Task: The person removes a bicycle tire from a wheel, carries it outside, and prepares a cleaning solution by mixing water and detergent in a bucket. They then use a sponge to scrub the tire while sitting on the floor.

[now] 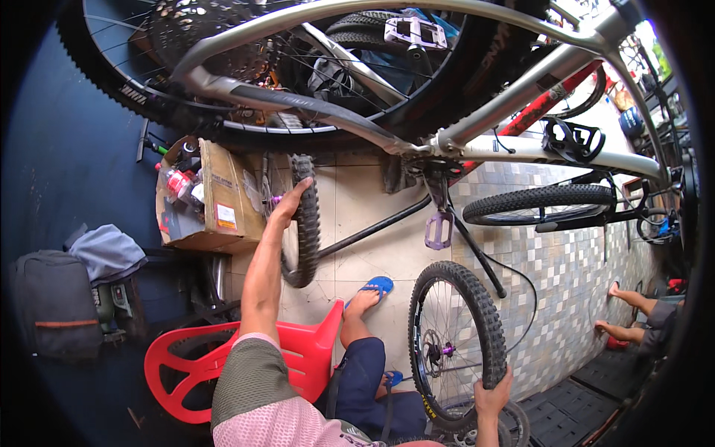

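Note:
My left arm reaches forward, and my left hand (293, 200) is closed over the top of a knobby bicycle wheel (306, 238) standing upright beside a cardboard box. At the lower right, my right hand (493, 395) grips the tire edge of a second bicycle wheel (494, 328). This one has a black rim, a disc rotor and a purple hub, and leans slightly. A grey bicycle frame (298, 104) with a large rear wheel (477, 82) spans the top of the view, held off the floor. Its purple pedal (439, 230) hangs between the two wheels.
A cardboard box (231, 194) with bottles stands at the left. Near my legs is a red plastic chair (313, 350). A black stand leg (376, 226) crosses the tiles. Another bicycle wheel (544, 200) is at the right, and a person's legs (633, 299) show at the far right.

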The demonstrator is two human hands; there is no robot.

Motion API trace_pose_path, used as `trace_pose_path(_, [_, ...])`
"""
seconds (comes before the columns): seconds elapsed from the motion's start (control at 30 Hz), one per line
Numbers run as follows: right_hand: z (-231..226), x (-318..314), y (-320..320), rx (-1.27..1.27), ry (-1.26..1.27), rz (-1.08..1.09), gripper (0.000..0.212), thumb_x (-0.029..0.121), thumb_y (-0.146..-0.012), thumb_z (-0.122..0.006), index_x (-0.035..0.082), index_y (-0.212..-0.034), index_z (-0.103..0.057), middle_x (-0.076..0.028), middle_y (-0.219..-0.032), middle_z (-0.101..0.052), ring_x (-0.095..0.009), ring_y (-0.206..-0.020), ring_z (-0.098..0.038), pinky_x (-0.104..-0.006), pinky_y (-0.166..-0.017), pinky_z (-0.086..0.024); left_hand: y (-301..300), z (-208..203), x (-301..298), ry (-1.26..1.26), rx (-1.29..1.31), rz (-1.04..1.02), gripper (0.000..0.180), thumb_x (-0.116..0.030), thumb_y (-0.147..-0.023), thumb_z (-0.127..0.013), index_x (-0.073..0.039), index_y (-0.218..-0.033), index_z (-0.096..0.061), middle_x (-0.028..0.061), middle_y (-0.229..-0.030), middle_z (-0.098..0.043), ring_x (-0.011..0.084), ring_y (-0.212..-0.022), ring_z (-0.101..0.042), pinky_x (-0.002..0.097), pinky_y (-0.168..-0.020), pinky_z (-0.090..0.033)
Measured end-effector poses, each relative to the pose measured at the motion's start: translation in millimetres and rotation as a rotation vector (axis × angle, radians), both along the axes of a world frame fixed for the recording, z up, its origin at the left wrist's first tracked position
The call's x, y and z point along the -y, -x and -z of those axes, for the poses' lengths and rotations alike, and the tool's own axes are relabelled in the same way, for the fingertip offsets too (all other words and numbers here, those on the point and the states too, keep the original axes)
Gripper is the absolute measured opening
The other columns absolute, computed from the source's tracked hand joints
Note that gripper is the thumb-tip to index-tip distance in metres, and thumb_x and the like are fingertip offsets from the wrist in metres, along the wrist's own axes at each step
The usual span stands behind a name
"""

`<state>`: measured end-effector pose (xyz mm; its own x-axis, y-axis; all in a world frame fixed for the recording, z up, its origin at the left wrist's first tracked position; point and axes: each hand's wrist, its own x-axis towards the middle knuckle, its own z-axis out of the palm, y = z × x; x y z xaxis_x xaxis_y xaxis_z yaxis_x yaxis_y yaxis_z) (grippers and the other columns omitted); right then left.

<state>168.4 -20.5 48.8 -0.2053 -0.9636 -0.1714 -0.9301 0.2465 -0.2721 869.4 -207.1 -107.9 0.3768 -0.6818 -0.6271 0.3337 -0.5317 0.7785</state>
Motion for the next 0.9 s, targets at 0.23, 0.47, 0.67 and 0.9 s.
trace_pose_path(0.23, [9,-9,15,0.043,0.038,-0.082,0.083,0.018,-0.072,-0.078,0.002,-0.146,-0.043,-0.026,-0.131,-0.058,-0.048,-0.121,-0.056,-0.0516,-0.101,-0.048,15,-72,-81,-0.319,0.662,0.523,0.133,-0.061,-0.058,-0.091,0.015,-0.152,-0.037,0.0305,-0.144,-0.056,0.0366,-0.133,-0.057,0.0403,-0.112,-0.046])
trace_pose_path(0.47, [-6,-37,12,0.048,0.024,-0.036,0.083,0.024,-0.072,-0.082,0.004,-0.143,-0.043,-0.026,-0.125,-0.059,-0.048,-0.115,-0.059,-0.0535,-0.096,-0.050,18,-147,-125,-0.272,0.814,0.823,0.089,-0.036,-0.060,-0.087,0.004,-0.134,-0.059,0.0228,-0.110,-0.074,0.0339,-0.101,-0.073,0.0436,-0.092,-0.056])
trace_pose_path(0.67, [-11,-43,18,0.065,-0.014,0.055,0.080,0.028,-0.071,-0.083,0.002,-0.138,-0.046,-0.024,-0.128,-0.056,-0.044,-0.123,-0.054,-0.0513,-0.102,-0.049,59,-123,-144,-0.142,1.536,0.717,0.065,-0.021,-0.071,-0.088,-0.002,-0.124,-0.056,0.0201,-0.120,-0.059,0.0416,-0.116,-0.059,0.0486,-0.098,-0.052])
trace_pose_path(0.9, [-47,-24,-14,0.025,-0.376,0.153,0.078,0.040,-0.070,-0.084,0.005,-0.131,-0.051,-0.021,-0.122,-0.057,-0.041,-0.121,-0.057,-0.0514,-0.099,-0.051,36,-145,-133,-0.031,1.587,0.836,0.077,-0.016,-0.064,-0.081,0.005,-0.132,-0.051,0.0254,-0.117,-0.056,0.0458,-0.115,-0.054,0.0516,-0.103,-0.045])
